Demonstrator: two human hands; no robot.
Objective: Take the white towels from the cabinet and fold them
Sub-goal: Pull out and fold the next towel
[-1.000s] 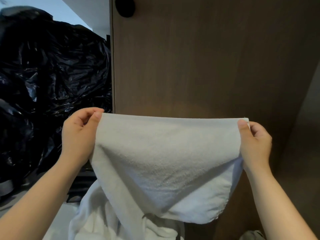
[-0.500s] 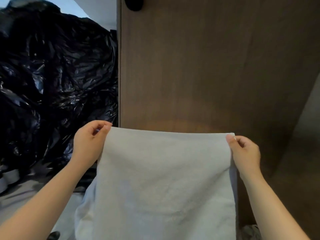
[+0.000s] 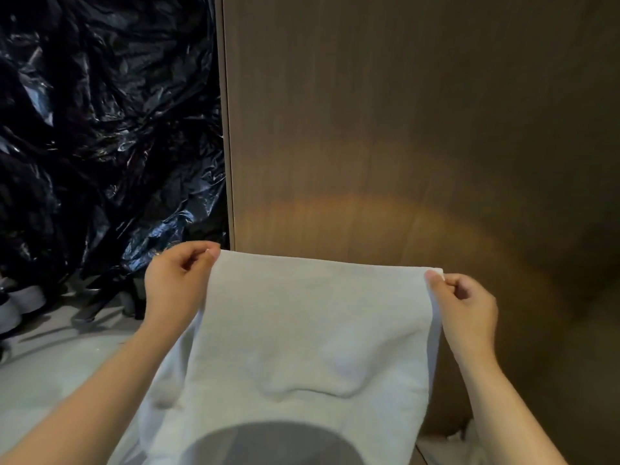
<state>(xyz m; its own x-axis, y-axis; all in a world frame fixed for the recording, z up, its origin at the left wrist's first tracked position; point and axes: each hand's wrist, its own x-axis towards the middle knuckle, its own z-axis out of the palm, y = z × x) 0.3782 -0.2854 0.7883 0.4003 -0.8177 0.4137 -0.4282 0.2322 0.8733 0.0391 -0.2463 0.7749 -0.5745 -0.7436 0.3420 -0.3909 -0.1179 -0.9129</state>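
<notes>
A white towel [image 3: 312, 330] hangs stretched flat in front of me, its top edge level. My left hand [image 3: 177, 283] pinches the towel's upper left corner between thumb and fingers. My right hand [image 3: 464, 307] pinches the upper right corner. The towel drapes down toward my body, and a grey rounded shape [image 3: 271, 444] covers its lower part. Behind it stands the brown wooden cabinet panel [image 3: 385, 129].
Crumpled black plastic bags [image 3: 100, 129] fill the left side beside the cabinet edge. A pale surface [image 3: 40, 380] lies at lower left, with dark and grey objects along its far edge. A bit of white cloth [image 3: 466, 437] shows at lower right.
Both hands have lowered the towel's top edge and brought it closer together; the towel has gone from sagging with a loose lower flap to hanging flat.
</notes>
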